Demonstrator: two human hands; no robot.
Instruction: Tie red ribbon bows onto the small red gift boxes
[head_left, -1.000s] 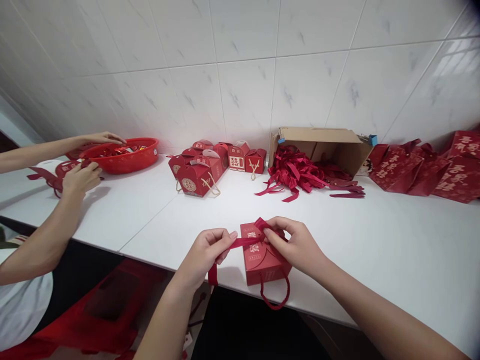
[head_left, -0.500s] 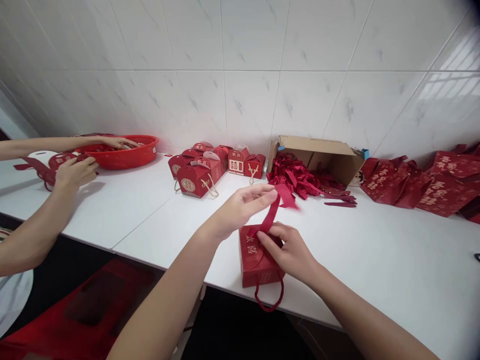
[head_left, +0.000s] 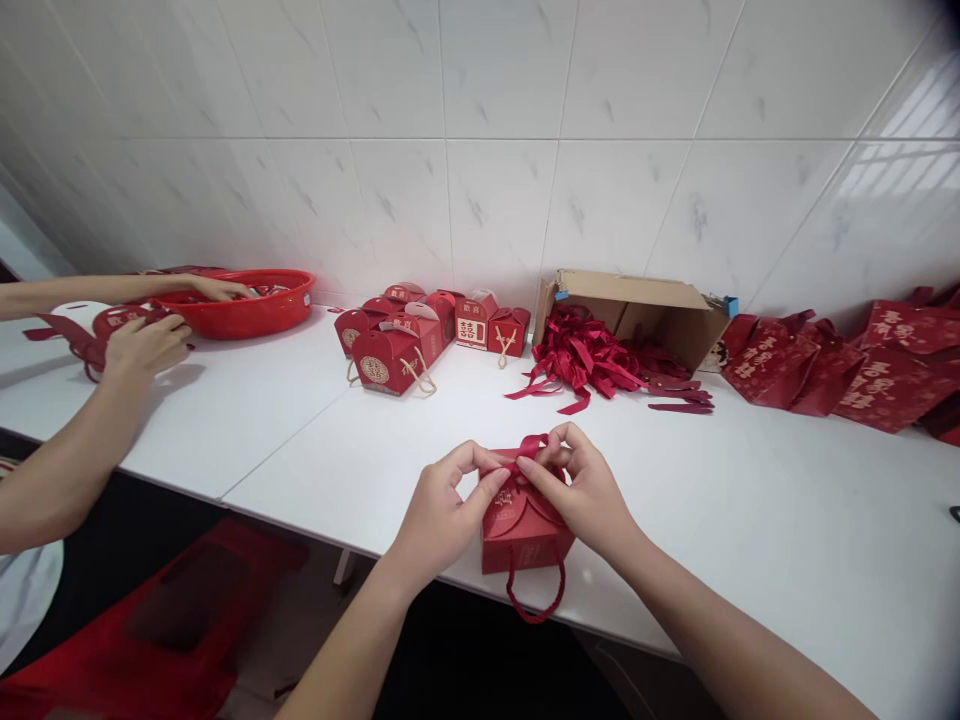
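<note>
A small red gift box (head_left: 517, 540) with a dark red cord handle stands at the table's front edge, its lid flaps folded together. Over its top lies a red ribbon (head_left: 534, 442), partly looped. My left hand (head_left: 450, 505) pinches the ribbon at the box's top left, thumb and forefinger together. Beside it my right hand (head_left: 581, 485) grips the ribbon loop between thumb and fingers, close to the left fingertips. The fingers hide the middle of the ribbon.
Behind are several red boxes (head_left: 386, 360), a cardboard box (head_left: 630, 287) with red ribbons (head_left: 581, 355) spilling out, and red bags (head_left: 769, 360) at right. At left, another person's hands (head_left: 146, 345) hold a box and reach into a red basin (head_left: 251, 318).
My left hand has come down from above the box to its top, bringing the ribbon low. The ribbon now forms a loop by my right fingers. The other person's hands moved slightly.
</note>
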